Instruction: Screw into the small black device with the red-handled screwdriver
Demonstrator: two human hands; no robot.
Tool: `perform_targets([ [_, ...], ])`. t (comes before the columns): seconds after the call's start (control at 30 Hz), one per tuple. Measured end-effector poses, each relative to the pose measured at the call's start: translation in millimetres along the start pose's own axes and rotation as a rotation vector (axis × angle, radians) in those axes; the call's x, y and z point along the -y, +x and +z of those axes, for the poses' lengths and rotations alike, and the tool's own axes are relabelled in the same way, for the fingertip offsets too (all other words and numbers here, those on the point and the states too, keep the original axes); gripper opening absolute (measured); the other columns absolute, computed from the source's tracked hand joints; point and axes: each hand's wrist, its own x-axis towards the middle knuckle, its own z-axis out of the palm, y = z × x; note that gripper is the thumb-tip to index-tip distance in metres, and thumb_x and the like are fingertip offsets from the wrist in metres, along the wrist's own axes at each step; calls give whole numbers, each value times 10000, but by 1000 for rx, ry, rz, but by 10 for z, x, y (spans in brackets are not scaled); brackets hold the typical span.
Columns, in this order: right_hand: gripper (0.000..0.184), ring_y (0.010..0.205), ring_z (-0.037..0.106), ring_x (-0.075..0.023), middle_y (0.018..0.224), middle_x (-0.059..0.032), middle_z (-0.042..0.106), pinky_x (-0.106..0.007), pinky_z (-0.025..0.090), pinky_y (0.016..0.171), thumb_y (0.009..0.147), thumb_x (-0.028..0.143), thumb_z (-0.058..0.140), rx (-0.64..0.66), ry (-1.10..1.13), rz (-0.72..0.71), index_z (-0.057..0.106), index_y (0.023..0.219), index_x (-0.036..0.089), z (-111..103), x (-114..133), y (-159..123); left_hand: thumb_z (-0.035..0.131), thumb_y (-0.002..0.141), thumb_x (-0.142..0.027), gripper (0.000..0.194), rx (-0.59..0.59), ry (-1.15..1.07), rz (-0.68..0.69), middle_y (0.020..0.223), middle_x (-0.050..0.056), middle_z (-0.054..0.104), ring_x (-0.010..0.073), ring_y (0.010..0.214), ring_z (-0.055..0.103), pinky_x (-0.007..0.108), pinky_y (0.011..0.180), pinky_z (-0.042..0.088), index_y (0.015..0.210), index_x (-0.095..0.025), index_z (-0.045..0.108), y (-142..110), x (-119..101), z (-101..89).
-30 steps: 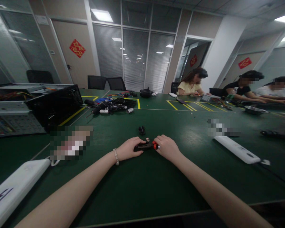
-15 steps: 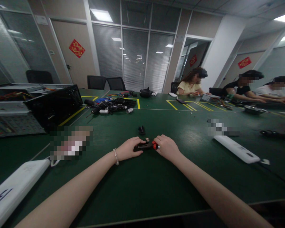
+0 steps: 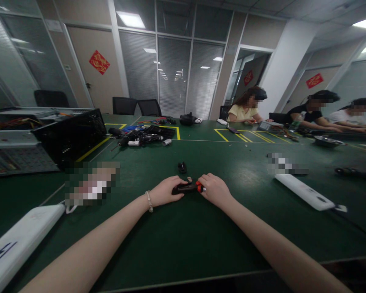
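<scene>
My left hand point(image 3: 166, 190), with a bracelet at the wrist, is closed on the left end of a dark, flat black part point(image 3: 183, 188) just above the green table. From the right, my right hand point(image 3: 215, 188) grips a small red-and-black piece point(image 3: 199, 186) whose kind I cannot make out. This piece meets the right end of the black part, and my fingers hide much of it. A small pale bit point(image 3: 189, 179) shows just behind the black part. Farther back, a small black object point(image 3: 181, 167) lies on the table.
An opened computer case point(image 3: 70, 136) stands at the left. Beyond lies a heap of black tools and cables point(image 3: 146, 136). White power banks lie at left point(image 3: 24, 240) and right point(image 3: 305, 191). A metal bowl point(image 3: 327, 141) and several people are at the far right.
</scene>
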Motion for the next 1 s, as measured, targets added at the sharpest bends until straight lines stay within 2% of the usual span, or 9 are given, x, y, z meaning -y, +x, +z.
perform_targets([
  [0.37, 188, 764, 523, -165, 865, -56, 622, -260, 424, 685, 701, 190, 557, -10, 17, 9, 610, 878, 157, -4, 1, -2, 591, 751, -253, 393, 19, -4, -23, 1015, 37, 527, 197, 898, 518, 338, 789, 425, 1132, -232, 493, 1, 0, -6],
  [1.0, 192, 762, 513, -169, 850, -68, 618, -263, 403, 698, 689, 183, 558, 16, 6, -9, 611, 870, 151, 19, -9, 14, 588, 747, -236, 389, -9, 21, 22, 1004, 41, 533, 196, 899, 520, 334, 811, 418, 1124, -222, 493, -1, 27, 21],
])
